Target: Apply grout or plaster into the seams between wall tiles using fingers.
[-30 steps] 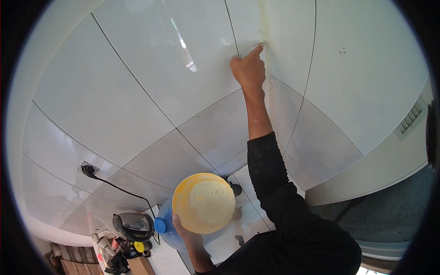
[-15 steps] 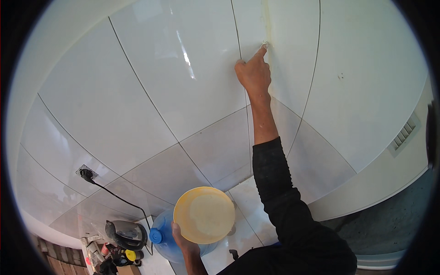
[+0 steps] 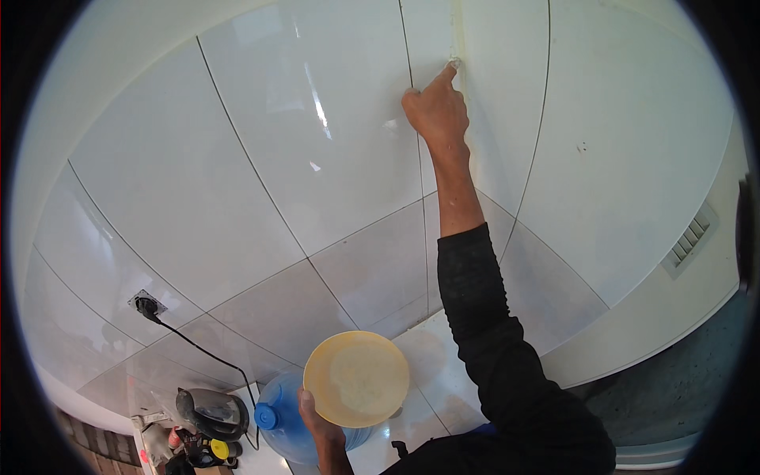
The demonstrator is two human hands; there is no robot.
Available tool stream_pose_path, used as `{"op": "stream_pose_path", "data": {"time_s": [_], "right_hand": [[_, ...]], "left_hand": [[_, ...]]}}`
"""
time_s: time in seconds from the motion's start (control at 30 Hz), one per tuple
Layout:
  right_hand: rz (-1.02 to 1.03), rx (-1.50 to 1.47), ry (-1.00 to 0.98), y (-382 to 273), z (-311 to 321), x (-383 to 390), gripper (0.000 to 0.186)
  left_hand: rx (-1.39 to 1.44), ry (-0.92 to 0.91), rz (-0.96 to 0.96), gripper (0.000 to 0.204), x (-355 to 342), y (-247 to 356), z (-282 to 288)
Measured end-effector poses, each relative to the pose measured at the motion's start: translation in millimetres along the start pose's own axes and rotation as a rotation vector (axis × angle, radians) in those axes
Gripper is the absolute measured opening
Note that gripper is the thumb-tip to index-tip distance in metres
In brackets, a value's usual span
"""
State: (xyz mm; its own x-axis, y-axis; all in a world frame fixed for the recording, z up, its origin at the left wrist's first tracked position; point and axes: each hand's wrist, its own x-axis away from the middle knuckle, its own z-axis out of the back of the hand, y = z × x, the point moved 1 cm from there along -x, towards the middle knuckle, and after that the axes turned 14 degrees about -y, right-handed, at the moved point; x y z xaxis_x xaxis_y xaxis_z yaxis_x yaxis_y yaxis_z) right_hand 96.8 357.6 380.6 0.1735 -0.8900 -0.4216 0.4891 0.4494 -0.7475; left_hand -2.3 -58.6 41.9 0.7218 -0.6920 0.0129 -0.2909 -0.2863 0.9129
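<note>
My left hand [image 3: 322, 431] grips the near left rim of a round yellow bowl [image 3: 396, 368], thumb on the edge. Pale, whitish material [image 3: 364, 381] coats the bowl's bottom. Up at the inside corner of the tiled walls, my right hand [image 3: 439, 112] presses its stretched index fingertip against the corner joint [image 3: 457, 32]. White paste [image 3: 454, 62] clings around that fingertip. The thumb stands apart and the other fingers are curled, with no tool visible in them.
A blue water jug [image 3: 293, 427] stands beneath the bowl. To its left are an electric kettle [image 3: 214, 413], a black cord [image 3: 202, 343] plugged into a wall socket [image 3: 148, 304], and a yellow-capped container [image 3: 222, 450] among clutter. A vent grille [image 3: 690, 240] sits at the right.
My right hand has slid slightly up along the corner joint, its index finger still against it. The bowl in my left hand sits slightly lower in view.
</note>
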Motion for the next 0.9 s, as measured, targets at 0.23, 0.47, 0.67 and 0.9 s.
{"op": "stream_pose_path", "data": {"time_s": [0.23,0.47,0.67,0.9], "right_hand": [[-0.012,-0.006,-0.044,-14,13,-4,0.096],[0.085,0.065,0.019,-25,28,-25,0.098],[0.124,0.098,0.059,-43,44,-38,0.099],[0.172,0.141,0.105,-56,61,-59,0.101]], "left_hand": [[-0.023,-0.008,0.008,0.058,-1,-3,2],[-0.012,-0.038,-0.008,0.059,-2,-7,4],[-0.004,-0.026,-0.012,0.058,-4,-10,11],[-0.025,-0.023,-0.013,0.063,0,-13,7]]}}
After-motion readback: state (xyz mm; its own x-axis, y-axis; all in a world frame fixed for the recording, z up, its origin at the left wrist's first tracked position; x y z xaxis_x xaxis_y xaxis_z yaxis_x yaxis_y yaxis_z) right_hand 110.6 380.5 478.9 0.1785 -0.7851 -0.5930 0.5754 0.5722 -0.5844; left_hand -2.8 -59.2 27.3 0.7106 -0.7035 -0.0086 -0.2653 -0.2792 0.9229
